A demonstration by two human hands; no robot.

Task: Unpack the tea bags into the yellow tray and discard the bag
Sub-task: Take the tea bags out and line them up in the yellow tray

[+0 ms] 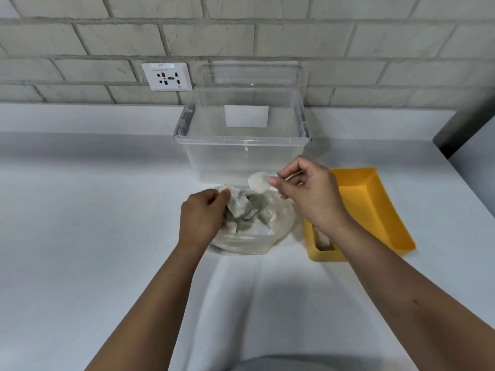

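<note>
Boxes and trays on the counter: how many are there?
2: a clear tub at the back; a yellow tray in front, to its right. No others show.

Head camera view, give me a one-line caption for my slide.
Left hand and right hand pinch the rim of a clear bag of tea bags, beside a yellow tray.

Clear bin (214, 162) just behind bag (278, 218); yellow tray (375, 204) right; counter (93, 210) left passable.
</note>
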